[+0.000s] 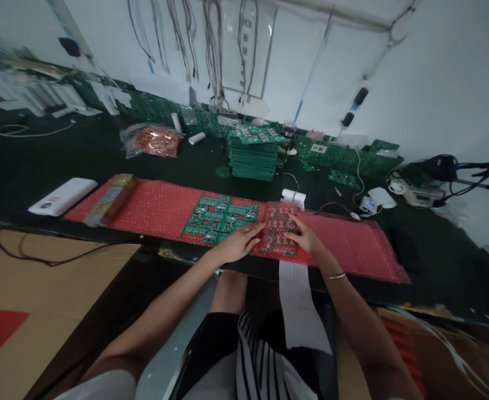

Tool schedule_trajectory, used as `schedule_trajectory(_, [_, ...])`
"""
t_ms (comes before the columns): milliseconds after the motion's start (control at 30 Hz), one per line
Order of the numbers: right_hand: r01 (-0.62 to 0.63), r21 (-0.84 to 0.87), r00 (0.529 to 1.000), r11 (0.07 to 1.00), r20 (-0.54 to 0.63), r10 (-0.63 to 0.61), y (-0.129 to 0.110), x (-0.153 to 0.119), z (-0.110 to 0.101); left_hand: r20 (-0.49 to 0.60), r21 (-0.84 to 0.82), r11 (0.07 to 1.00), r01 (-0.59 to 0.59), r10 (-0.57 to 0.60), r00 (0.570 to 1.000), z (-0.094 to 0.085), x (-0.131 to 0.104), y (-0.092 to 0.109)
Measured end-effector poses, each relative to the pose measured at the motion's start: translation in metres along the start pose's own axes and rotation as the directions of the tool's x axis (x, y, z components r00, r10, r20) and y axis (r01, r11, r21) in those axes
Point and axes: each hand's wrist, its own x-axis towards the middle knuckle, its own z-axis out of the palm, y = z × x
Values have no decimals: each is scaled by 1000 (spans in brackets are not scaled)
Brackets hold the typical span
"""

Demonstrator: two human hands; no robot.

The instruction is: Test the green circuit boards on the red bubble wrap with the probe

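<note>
A long strip of red bubble wrap (156, 203) lies along the table's front edge. Green circuit boards (219, 219) with small parts rest on it left of centre. Just right of them, a layer of red bubble wrap is folded over another circuit board (278, 225), which shows through the film. My left hand (241, 243) is open, fingers stretched toward the wrapped board's left edge and over the corner of the bare boards. My right hand (306, 236) is open, with thumb and fingers spread at the wrapped board's right side.
A tall stack of green boards (252, 158) stands behind the strip. A clear bag of copper-coloured parts (155, 140), a white power bank (63, 196) and a taped bar-shaped block (110, 201) are to the left. A paper strip (305, 305) hangs off the front edge.
</note>
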Motion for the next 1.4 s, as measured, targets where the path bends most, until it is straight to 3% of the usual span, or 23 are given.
schedule_trajectory(133, [-81, -26, 995, 996, 63, 82, -16, 8, -4, -27, 200, 962, 189, -187, 982, -7, -17, -31])
schedule_trajectory(267, [-31, -268, 997, 963, 62, 50, -41, 18, -7, 17, 228, 956, 185, -194, 981, -3, -17, -44])
schedule_trajectory(400, [12, -555, 989, 832, 129, 72, -75, 27, -2, 37, 202, 967, 152, -163, 986, -3, -5, -44])
schedule_trajectory(567, [74, -780, 985, 621, 154, 77, -125, 31, 12, 43, 188, 973, 133, -144, 989, -3, 3, -45])
schedule_trajectory(667, [125, -837, 978, 534, 194, 75, -154, 36, 23, -30, 173, 977, 122, -119, 992, -4, 1, -53])
schedule_trajectory(800, [230, -728, 958, 646, 286, -19, -175, 52, 55, -258, 228, 925, 304, -244, 935, -12, -17, -78])
schedule_trajectory(900, [257, -628, 944, 734, 325, -53, -174, 64, 97, -295, 274, 855, 441, -362, 885, -20, -40, -101])
schedule_trajectory(1033, [198, -600, 968, 775, 246, -57, -159, 63, 138, -293, 256, 855, 451, -376, 879, -33, -65, -107])
schedule_trajectory(1100, [175, -517, 979, 838, 181, -94, -145, 57, 138, -291, 235, 881, 411, -340, 894, -37, -70, -96])
schedule_trajectory(1267, [24, -350, 990, 936, -119, -70, -92, 45, 109, -185, 172, 964, 205, -173, 967, -28, -68, -54])
schedule_trajectory(1400, [-27, -111, 996, 993, -90, 17, -57, 48, 106, -205, 157, 970, 184, -150, 967, -26, -65, -33])
